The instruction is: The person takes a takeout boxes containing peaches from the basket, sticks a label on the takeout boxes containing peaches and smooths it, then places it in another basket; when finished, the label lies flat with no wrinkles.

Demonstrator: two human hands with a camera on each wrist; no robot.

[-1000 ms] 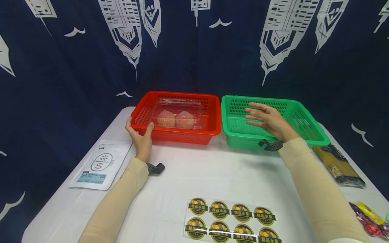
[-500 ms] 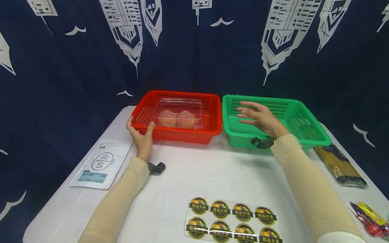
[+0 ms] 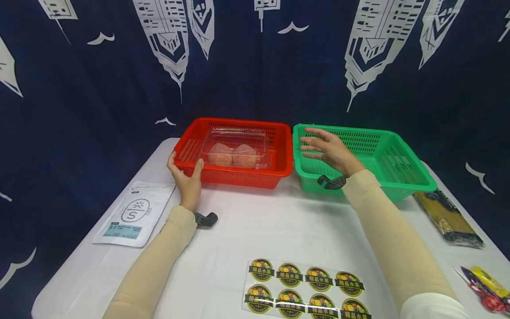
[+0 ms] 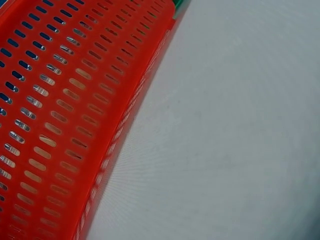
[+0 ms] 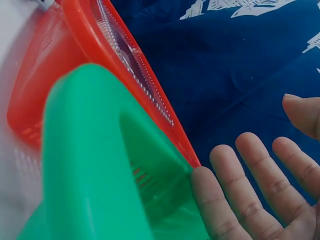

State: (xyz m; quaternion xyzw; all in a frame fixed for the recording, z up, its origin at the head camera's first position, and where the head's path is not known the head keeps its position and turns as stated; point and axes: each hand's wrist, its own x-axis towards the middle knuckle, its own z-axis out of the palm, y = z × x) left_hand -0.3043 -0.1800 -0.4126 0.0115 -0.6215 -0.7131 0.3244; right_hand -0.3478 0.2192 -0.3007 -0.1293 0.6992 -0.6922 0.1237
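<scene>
My left hand (image 3: pixel 188 185) is at the front left corner of the red basket (image 3: pixel 239 178), fingers at its left side and thumb at the front rim. Inside that basket sits a clear plastic clamshell box (image 3: pixel 239 135) with two round, yellowish-pink fruits (image 3: pixel 245 157) in it. Over the left part of the green basket (image 3: pixel 392 164) my right hand (image 3: pixel 330 149) is held with fingers spread and nothing in its grasp. In the right wrist view, its fingers (image 5: pixel 257 160) appear beside the green rim, with the red basket (image 5: pixel 52 70) beyond.
A sheet of round stickers (image 3: pixel 304 288) lies at the table's front. On the left is a white pouch (image 3: pixel 137 212). A pack of brown noodle-like strands (image 3: pixel 446 217) and several wrapped candies (image 3: pixel 488 288) lie on the right. A dark blue curtain (image 3: pixel 255 79) hangs behind the baskets.
My right hand has moved left across the green basket, towards the red one, with fingers still spread. The left hand stays at the red basket's corner.
</scene>
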